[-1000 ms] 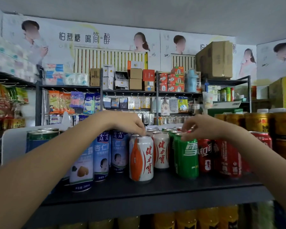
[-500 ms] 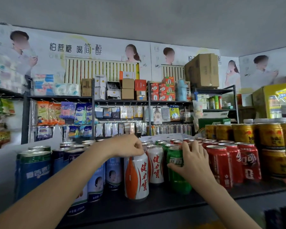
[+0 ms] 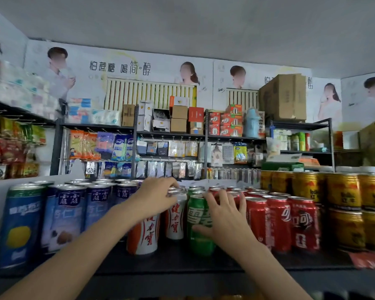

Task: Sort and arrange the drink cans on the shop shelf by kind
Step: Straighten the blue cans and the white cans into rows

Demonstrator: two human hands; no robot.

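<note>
Rows of drink cans stand on a dark shelf (image 3: 182,264). My left hand (image 3: 154,197) grips the top of the front orange-and-white can (image 3: 142,237), its fingers curled over the rim. A second orange-and-white can (image 3: 175,217) stands just behind it. My right hand (image 3: 222,215) wraps the side of the front green can (image 3: 198,226), thumb low on its front and fingers spread round its right side. Red cola cans (image 3: 281,221) stand right of the green ones. Blue-and-white cans (image 3: 67,217) fill the left.
Gold cans (image 3: 342,191) are stacked two high at the far right. A taller blue can with a yellow spot (image 3: 20,226) stands at the far left. Behind the cans hang racks of packets (image 3: 117,148) and boxes.
The view has tilted up and shifted left. My right hand has gone from the can tops down onto the side of the green can. My left hand stays on the orange-and-white can's top.
</note>
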